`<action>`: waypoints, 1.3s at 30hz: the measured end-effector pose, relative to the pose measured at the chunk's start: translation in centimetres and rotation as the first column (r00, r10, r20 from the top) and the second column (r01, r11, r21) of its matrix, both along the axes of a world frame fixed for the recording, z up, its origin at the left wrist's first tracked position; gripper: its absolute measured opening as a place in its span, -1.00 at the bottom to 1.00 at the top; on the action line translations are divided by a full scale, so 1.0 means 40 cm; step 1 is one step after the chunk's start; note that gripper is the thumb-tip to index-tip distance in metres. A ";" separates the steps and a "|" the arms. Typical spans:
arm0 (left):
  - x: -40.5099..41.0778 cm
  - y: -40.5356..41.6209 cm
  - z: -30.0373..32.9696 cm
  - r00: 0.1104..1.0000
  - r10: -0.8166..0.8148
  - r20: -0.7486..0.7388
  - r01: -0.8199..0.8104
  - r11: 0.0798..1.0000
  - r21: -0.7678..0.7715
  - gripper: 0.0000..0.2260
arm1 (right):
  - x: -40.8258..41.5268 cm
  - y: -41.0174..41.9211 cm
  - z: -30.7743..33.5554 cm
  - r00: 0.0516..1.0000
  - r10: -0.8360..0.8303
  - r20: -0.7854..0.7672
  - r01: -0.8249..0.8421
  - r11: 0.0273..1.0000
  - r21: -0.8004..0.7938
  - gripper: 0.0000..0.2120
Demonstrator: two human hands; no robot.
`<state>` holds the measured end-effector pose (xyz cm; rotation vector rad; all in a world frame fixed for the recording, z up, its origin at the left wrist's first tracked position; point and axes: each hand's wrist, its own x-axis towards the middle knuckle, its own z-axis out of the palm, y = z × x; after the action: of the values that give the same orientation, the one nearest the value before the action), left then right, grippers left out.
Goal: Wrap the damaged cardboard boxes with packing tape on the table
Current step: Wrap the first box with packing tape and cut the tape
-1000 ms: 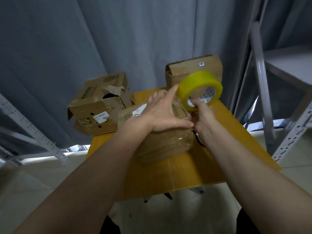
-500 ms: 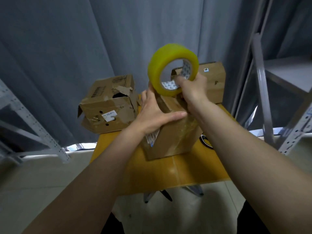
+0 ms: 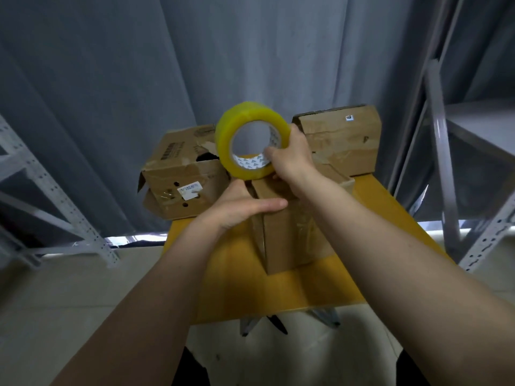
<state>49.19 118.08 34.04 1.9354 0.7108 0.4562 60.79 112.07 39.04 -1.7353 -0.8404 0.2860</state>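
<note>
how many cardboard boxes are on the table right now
3. One torn box sits at the table's far left, one box at the far right, and one box stands in the middle under the left hand. None seems hidden.

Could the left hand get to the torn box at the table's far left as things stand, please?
Probably yes: the left hand lies flat on the middle box, holding nothing, and nothing stands between it and the torn box.
</note>
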 end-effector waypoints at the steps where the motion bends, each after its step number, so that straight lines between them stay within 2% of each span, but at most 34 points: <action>1: 0.003 -0.003 0.003 1.000 -0.002 0.002 0.002 1.000 0.015 -0.49 | 0.007 0.000 0.002 1.000 -0.014 -0.009 0.014 1.000 0.001 -0.72; 3: 0.008 -0.010 0.005 1.000 -0.008 0.021 0.007 0.999 0.043 -0.64 | 0.020 0.001 0.005 0.999 -0.046 -0.027 0.046 0.999 0.007 -0.72; 6: 0.007 -0.018 0.008 0.998 -0.003 0.059 -0.002 0.997 0.078 -0.56 | 0.041 -0.002 0.008 0.997 -0.072 -0.034 0.073 0.997 0.023 -0.64; 7: 0.006 -0.015 0.007 0.999 0.009 0.042 -0.013 0.997 0.079 -0.39 | 0.050 -0.004 0.010 0.996 -0.083 -0.019 0.084 0.996 0.027 -0.62; 9: 0.003 -0.008 0.003 0.998 0.049 -0.046 -0.046 0.997 0.059 0.11 | 0.076 -0.015 0.019 0.993 -0.120 0.018 0.119 0.992 0.030 -0.57; 10: 0.000 -0.010 0.004 0.997 0.046 -0.065 -0.044 0.998 0.043 0.23 | 0.093 -0.023 0.026 0.989 -0.146 0.033 0.145 0.989 0.035 -0.57; 12: 0.000 -0.016 0.009 0.998 0.030 -0.059 -0.029 0.999 0.027 0.30 | 0.129 -0.041 0.041 0.977 -0.204 0.064 0.200 0.978 0.058 -0.62; 17: 0.013 -0.012 0.008 0.995 0.029 -0.099 -0.025 0.999 0.048 0.30 | 0.184 -0.068 0.046 0.948 -0.293 0.125 0.287 0.956 0.065 -0.65; 20: 0.009 -0.010 0.009 0.995 0.030 -0.095 -0.026 0.999 0.044 0.30 | 0.214 -0.084 0.048 0.922 -0.377 0.090 0.372 0.926 0.060 -0.65; 24: 0.015 -0.008 0.023 0.988 -0.008 -0.151 0.013 0.999 0.037 0.35 | 0.225 -0.100 0.027 0.942 -0.333 0.041 0.326 0.938 0.122 -0.74; 27: 0.019 -0.006 0.040 0.979 -0.029 -0.201 0.034 0.999 0.022 0.35 | 0.226 -0.097 0.022 0.954 -0.295 0.051 0.284 0.944 0.167 -0.71; 31: 0.025 0.006 0.068 0.967 -0.060 -0.249 0.080 0.994 0.071 0.19 | 0.236 -0.091 0.018 0.957 -0.283 0.065 0.270 0.949 0.163 -0.69; 33: 0.042 0.006 0.089 0.952 -0.053 -0.301 0.118 0.972 0.202 0.09 | 0.237 -0.089 0.009 0.959 -0.282 0.029 0.273 0.947 0.168 -0.72; 35: 0.071 -0.007 0.111 0.946 -0.062 -0.319 0.162 0.940 0.300 0.09 | 0.237 -0.088 0.004 0.960 -0.279 -0.016 0.278 0.946 0.167 -0.71; 37: 0.109 -0.025 0.124 0.955 -0.077 -0.286 0.159 0.948 0.275 0.10 | 0.238 -0.086 0.003 0.961 -0.261 -0.093 0.272 0.952 0.143 -0.71; 39: 0.148 -0.040 0.129 0.975 -0.048 -0.215 0.100 0.966 0.238 0.01 | 0.238 -0.087 0.006 0.954 -0.241 -0.180 0.263 0.959 0.110 -0.70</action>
<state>55.10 116.47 39.19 2.2619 0.7387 0.3095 70.32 108.61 39.27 -1.6481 -0.4985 0.1939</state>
